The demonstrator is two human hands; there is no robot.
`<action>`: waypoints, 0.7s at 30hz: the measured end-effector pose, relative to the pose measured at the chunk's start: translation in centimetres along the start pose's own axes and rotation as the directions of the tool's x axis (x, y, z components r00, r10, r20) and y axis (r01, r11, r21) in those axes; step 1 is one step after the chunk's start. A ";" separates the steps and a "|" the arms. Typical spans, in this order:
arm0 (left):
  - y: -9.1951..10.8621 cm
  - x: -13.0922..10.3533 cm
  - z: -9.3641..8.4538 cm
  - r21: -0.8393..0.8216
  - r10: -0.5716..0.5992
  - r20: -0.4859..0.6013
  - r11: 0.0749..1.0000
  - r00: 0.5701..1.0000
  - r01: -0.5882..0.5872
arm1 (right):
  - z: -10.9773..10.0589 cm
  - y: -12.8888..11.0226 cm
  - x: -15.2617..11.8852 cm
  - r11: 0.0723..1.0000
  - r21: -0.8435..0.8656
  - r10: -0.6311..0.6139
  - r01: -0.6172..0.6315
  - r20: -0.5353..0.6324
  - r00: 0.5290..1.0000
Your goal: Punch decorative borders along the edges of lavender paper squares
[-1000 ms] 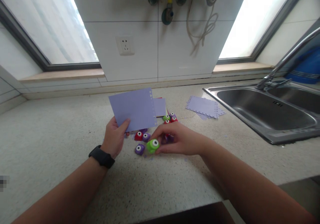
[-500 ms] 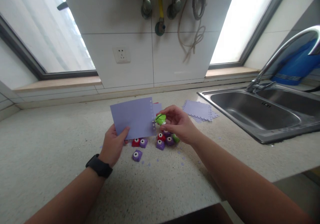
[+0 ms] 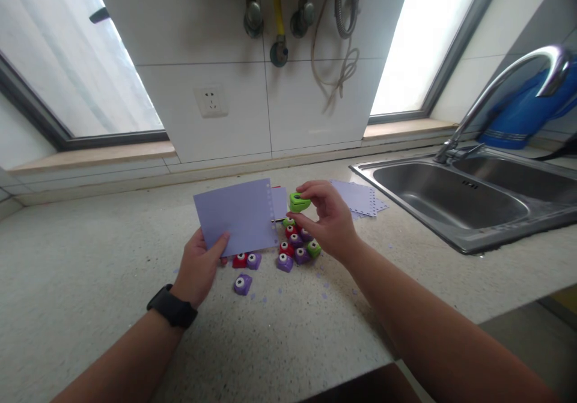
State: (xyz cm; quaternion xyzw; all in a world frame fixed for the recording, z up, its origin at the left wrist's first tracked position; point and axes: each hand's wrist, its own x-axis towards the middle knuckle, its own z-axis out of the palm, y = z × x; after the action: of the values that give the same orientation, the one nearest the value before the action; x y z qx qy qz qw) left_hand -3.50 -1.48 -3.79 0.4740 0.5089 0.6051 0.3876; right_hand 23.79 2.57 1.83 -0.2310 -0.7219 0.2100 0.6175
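Note:
My left hand (image 3: 202, 269) is closed on a sheet of purple paper (image 3: 237, 217), thumb on its face at the lower left corner. Small punched holes run down the sheet's right edge. Between the thumb and fingers of my right hand (image 3: 329, 217) is a green craft punch (image 3: 298, 202), held apart from the paper, just right of that edge. Below it on the counter lies a cluster of small purple, red and green punches (image 3: 301, 255). A single purple punch (image 3: 242, 284) sits nearer to me. A red punch (image 3: 240, 260) is partly under the sheet's lower edge.
A stack of purple sheets with punched edges (image 3: 358, 197) lies behind my right hand. To the right is a steel double sink (image 3: 451, 196) with a curved faucet (image 3: 500, 90). Paper bits dot the speckled counter (image 3: 112, 253). A wall socket (image 3: 211, 101) is at the back.
The green punch has come off the sheet's right edge and been lifted up and right in my right hand. The left hand still holds the sheet. The view has shifted slightly.

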 end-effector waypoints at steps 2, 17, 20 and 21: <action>0.2 0.0 0.1 0.012 0.002 -0.001 1.000 1.000 -0.002 | 0.0 0.1 0.0 1.000 0.001 -0.008 0.008 -0.010 1.000; 0.7 -0.5 0.1 0.040 -0.013 0.078 0.999 0.997 0.010 | 0.2 0.6 0.4 0.929 0.260 0.298 -0.263 -0.105 0.949; 0.5 -0.6 -0.1 0.046 -0.019 0.077 0.999 0.997 0.016 | 0.2 1.2 0.6 0.824 0.436 0.433 -0.361 -0.073 0.898; 0.5 -0.6 -0.1 0.043 -0.020 0.074 0.999 0.997 0.017 | 0.2 1.5 0.6 0.803 0.474 0.442 -0.361 -0.068 0.894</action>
State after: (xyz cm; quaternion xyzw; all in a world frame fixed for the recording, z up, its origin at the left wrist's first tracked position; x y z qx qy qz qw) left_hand -3.48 -2.20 -3.43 0.4996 0.5112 0.5724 0.4018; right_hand 23.60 4.12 1.45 -0.2475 -0.5306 0.4761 0.6562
